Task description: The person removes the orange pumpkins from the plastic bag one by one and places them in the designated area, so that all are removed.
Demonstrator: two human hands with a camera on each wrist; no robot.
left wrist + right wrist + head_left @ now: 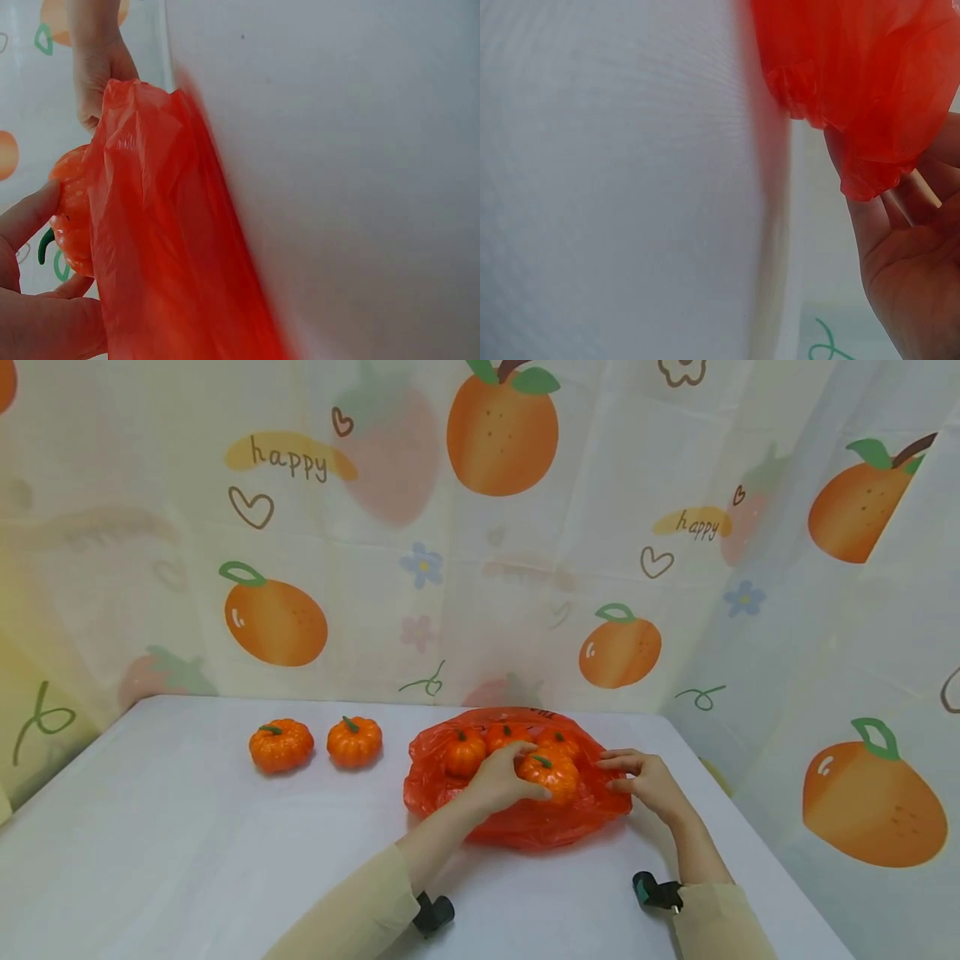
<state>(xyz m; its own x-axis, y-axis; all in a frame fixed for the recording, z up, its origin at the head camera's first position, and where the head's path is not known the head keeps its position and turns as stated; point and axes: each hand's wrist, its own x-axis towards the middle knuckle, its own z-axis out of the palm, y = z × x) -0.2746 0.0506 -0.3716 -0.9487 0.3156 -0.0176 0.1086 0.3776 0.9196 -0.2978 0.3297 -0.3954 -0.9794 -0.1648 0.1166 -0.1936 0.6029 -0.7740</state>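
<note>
My left hand (pixel 501 781) grips a small orange toy pumpkin (pixel 551 775) with a green stem, thumb and fingers on opposite sides of it, over a red plastic bag (pixel 517 827). In the left wrist view the side of the bag hides part of this pumpkin (pixel 73 217). Several more toy pumpkins (pixel 465 752) lie inside the open bag, behind the left hand. My right hand (pixel 651 783) holds the bag's right edge, and in the right wrist view the red film (pixel 874 161) lies between its thumb and fingers.
Two other toy pumpkins stand on the white table (pixel 187 852) left of the bag, one farther left (pixel 281 746) and one nearer it (pixel 355 742). A fruit-print curtain (pixel 360 568) hangs behind the table and along its right side. Each wrist wears a small black device (pixel 433 915).
</note>
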